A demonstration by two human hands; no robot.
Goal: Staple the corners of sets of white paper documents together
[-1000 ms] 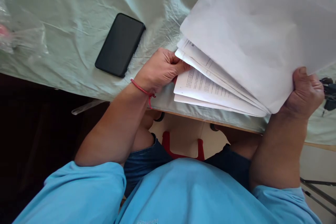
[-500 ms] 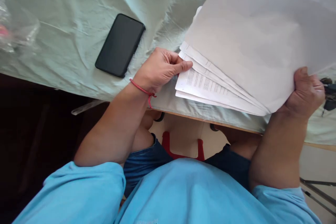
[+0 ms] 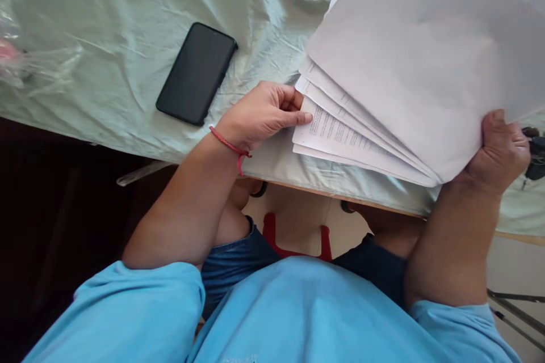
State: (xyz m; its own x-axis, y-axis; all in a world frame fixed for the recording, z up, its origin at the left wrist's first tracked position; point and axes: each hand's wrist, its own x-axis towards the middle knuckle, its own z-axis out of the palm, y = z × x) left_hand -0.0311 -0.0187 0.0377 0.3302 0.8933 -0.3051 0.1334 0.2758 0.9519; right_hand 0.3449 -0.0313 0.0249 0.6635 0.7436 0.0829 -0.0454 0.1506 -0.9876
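Observation:
A fanned stack of white printed sheets [image 3: 409, 68] is lifted above the table's near edge, its top sheet showing a blank back. My right hand [image 3: 498, 153] grips the stack at its lower right corner, thumb on top. My left hand [image 3: 264, 116], with a red cord on the wrist, touches the left corners of the lower sheets with its fingertips; the fingers are curled and hold nothing that I can see.
A black phone [image 3: 196, 74] lies face up on the pale green tablecloth [image 3: 119, 39], left of my left hand. Crumpled clear plastic [image 3: 29, 57] lies at the far left. A dark object [image 3: 534, 153] sits at the right edge. My knees and a red stool show under the table.
The paper stack has shifted slightly to the right and the red thing under it is now hidden. My left hand's fingers have stretched out towards the sheet corners. My right hand has stayed put.

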